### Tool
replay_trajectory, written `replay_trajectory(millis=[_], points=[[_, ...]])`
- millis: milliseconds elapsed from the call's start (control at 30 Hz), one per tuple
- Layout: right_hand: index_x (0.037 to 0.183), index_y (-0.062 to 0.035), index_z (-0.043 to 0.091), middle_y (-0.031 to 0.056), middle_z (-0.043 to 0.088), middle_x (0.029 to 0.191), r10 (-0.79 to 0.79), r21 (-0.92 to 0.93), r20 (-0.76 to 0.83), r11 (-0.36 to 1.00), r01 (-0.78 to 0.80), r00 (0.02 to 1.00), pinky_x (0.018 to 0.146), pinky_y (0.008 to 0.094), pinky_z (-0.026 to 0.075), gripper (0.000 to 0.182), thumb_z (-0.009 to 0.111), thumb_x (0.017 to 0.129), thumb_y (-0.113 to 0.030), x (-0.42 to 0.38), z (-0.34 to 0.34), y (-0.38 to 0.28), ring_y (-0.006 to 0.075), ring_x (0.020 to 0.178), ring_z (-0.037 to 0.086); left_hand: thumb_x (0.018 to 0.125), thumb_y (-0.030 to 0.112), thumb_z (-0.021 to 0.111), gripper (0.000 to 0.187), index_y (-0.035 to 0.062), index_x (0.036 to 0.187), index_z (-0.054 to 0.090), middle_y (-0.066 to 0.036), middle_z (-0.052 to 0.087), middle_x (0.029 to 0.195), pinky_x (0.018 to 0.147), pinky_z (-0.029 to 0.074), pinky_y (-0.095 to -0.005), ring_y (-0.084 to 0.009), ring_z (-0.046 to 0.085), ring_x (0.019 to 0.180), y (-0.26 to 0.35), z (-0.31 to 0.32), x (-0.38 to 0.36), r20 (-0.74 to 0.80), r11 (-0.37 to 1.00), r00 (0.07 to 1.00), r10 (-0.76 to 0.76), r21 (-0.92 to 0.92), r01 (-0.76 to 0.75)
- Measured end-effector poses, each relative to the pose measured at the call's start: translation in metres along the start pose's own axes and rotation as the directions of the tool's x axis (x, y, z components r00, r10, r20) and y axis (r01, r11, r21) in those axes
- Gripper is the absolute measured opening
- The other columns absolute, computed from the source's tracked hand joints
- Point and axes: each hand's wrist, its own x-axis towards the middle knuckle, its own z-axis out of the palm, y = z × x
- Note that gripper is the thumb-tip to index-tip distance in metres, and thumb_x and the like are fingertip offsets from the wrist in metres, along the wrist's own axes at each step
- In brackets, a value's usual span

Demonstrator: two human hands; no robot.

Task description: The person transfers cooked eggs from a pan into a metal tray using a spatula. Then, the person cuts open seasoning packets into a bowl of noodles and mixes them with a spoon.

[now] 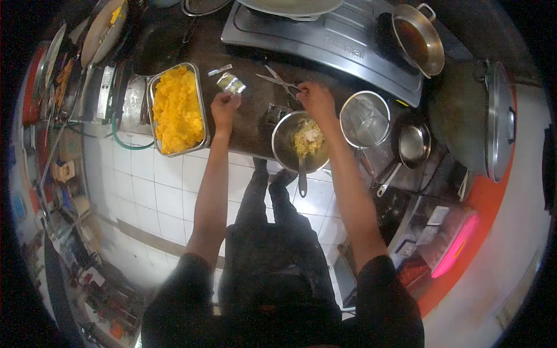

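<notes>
My left hand (225,110) is closed, with its fingertips at the lower edge of a small shiny sachet (231,83), which it pinches above the dark counter. A torn silvery strip (220,70) lies just beyond. My right hand (317,100) has its fingers on the handle end of a pair of scissors (279,81), whose blades are apart and point left. Below that hand, at the counter's front edge, stands a metal bowl (281,152) holding a yellowish mix (306,141) topped with pale powder. A dark-handled utensil (302,180) leans out of it; its head is buried in the mix.
Left of my hands is a metal tray (204,119) heaped with orange-yellow mash (178,110). A silver gas stove (325,43) spans the back, with a pan of brown liquid (413,40) at its right. To the right sit a sieve (365,119), a small pan (414,144) and a large lidded pot (473,122).
</notes>
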Motion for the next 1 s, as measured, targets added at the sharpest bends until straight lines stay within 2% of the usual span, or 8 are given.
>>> replay_trajectory(millis=[67,367,500,600,667,700,800,1000], points=[[0.105,-0.0066,0.063,0.0149,0.065,0.101,-0.048,-0.244,0.067,0.968,0.063,0.997,0.083,0.0442,0.05,0.03,0.067,0.079,-0.021,0.03,0.024,0.014,0.0351,0.099,0.061,0.075,0.018,0.075,0.04,-0.0016,0.105,0.057,-0.019,0.06,0.098,0.084,0.05,-0.04,-0.03,0.059,0.095,0.025,0.0,-0.02,0.094,0.669,0.942,0.322,0.682,-0.296],[0.12,-0.009,0.047,0.0241,0.038,0.133,0.001,-0.493,0.185,0.865,0.092,0.983,0.093,0.0476,0.046,0.044,0.065,0.08,-0.015,0.065,0.063,0.041,0.0425,0.109,0.054,0.076,0.015,0.066,0.04,0.0044,0.113,0.057,-0.021,0.053,0.12,0.095,0.043,-0.0448,-0.0368,0.049,0.115,0.008,0.073,-0.044,0.578,0.22,0.785,0.224,0.755,-0.618],[0.115,-0.0075,0.051,0.0228,0.047,0.125,-0.116,-0.353,0.099,0.924,0.144,0.988,0.09,0.0469,0.047,0.04,0.066,0.08,-0.018,0.059,0.051,0.045,0.0398,0.109,0.055,0.079,0.018,0.066,0.035,0.0034,0.11,0.059,-0.021,0.052,0.122,0.094,0.044,-0.0446,-0.0368,0.049,0.116,0.007,0.06,-0.025,0.6,0.36,0.797,0.071,0.73,-0.581],[0.118,-0.0049,0.055,0.0219,0.056,0.119,-0.085,-0.24,0.171,0.963,0.125,0.982,0.085,0.0445,0.05,0.037,0.061,0.083,-0.014,0.043,0.01,0.034,0.0404,0.094,0.061,0.081,0.02,0.066,0.03,0.0021,0.105,0.061,-0.023,0.052,0.12,0.091,0.044,-0.0448,-0.0383,0.051,0.11,0.022,0.05,-0.026,0.411,0.704,0.893,-0.184,0.689,-0.172],[0.105,-0.0009,0.06,0.0225,0.063,0.102,-0.04,0.162,-0.144,0.985,0.063,0.989,0.079,0.0441,0.049,0.027,0.062,0.084,-0.018,-0.002,-0.017,0.017,0.0367,0.092,0.062,0.079,0.022,0.069,0.028,0.0006,0.095,0.061,-0.017,0.06,0.091,0.071,0.047,-0.0411,-0.0323,0.059,0.081,0.043,0.043,-0.048,0.137,0.586,0.78,0.611,0.585,-0.561],[0.1,-0.0011,0.061,0.0223,0.064,0.098,0.052,0.22,-0.213,0.976,-0.004,0.976,0.078,0.0439,0.049,0.026,0.063,0.084,-0.022,-0.033,-0.017,0.022,0.0366,0.09,0.062,0.079,0.022,0.069,0.028,0.0006,0.095,0.061,-0.017,0.06,0.091,0.071,0.047,-0.0411,-0.0323,0.059,0.081,0.044,0.041,-0.065,0.143,0.583,0.777,0.613,0.582,-0.567],[0.095,-0.0028,0.061,0.0214,0.065,0.096,0.45,0.021,0.005,0.893,-0.45,0.893,0.076,0.0452,0.049,0.039,0.066,0.082,-0.039,-0.151,-0.026,-0.001,0.0349,0.089,0.063,0.083,0.03,0.068,0.034,0.0022,0.102,0.06,-0.015,0.062,0.085,0.069,0.049,-0.0389,-0.0264,0.059,0.072,0.036,0.04,-0.111,0.23,0.834,0.949,0.214,0.464,-0.3],[0.115,-0.007,0.047,0.0249,0.063,0.086,0.324,0.049,0.048,0.944,-0.326,0.945,0.075,0.0496,0.05,0.048,0.065,0.081,-0.035,-0.231,0.049,0.017,0.045,0.084,0.062,0.083,0.012,0.064,0.019,0.0007,0.084,0.049,-0.007,0.05,0.065,0.065,0.046,-0.0348,-0.019,0.05,0.057,-0.024,0.042,-0.16,0.417,0.957,0.909,0.019,0.257,-0.137]])
